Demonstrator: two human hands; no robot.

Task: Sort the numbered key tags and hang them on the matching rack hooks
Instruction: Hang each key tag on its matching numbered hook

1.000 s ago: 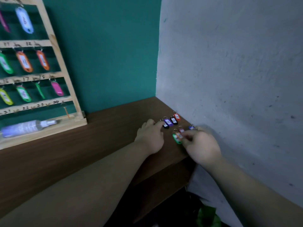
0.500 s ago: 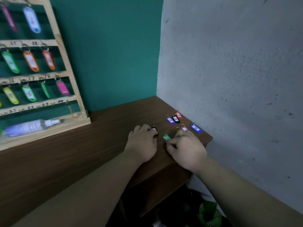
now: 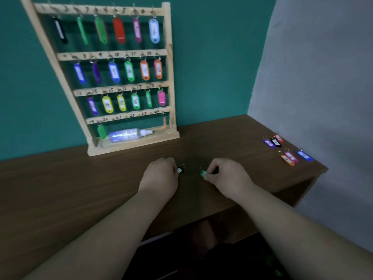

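Both hands moved from right corner of worktop (image 3: pixel 80 188) to mid-front: left hand (image 3: pixel 159 175) pinches black tag (image 3: pixel 180 170), right hand (image 3: pixel 229 175) pinches green tag (image 3: pixel 203 173). Numbers unreadable; hanging on rack (image 3: pixel 168 57) likely next.

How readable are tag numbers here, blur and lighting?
Head view: dim, no glare; motion blur smears the rack numbers and loose tags; black tag in the left hand and green tag in the right hand unreadable; wide-angle skews the rack posts.

- Rack (image 3: pixel 169 57): stands at the back edge of the surface (image 3: pixel 60 188), left of its middle.
- Bottle (image 3: pixel 129 135): lies in the rack's base.
- Loose tags (image 3: pixel 290 156): along the right edge, towards the back right corner.
- Left hand (image 3: pixel 159 178) and right hand (image 3: pixel 228 176): side by side near the front edge, with the left-hand tag (image 3: pixel 180 170) and right-hand tag (image 3: pixel 202 173) between them.
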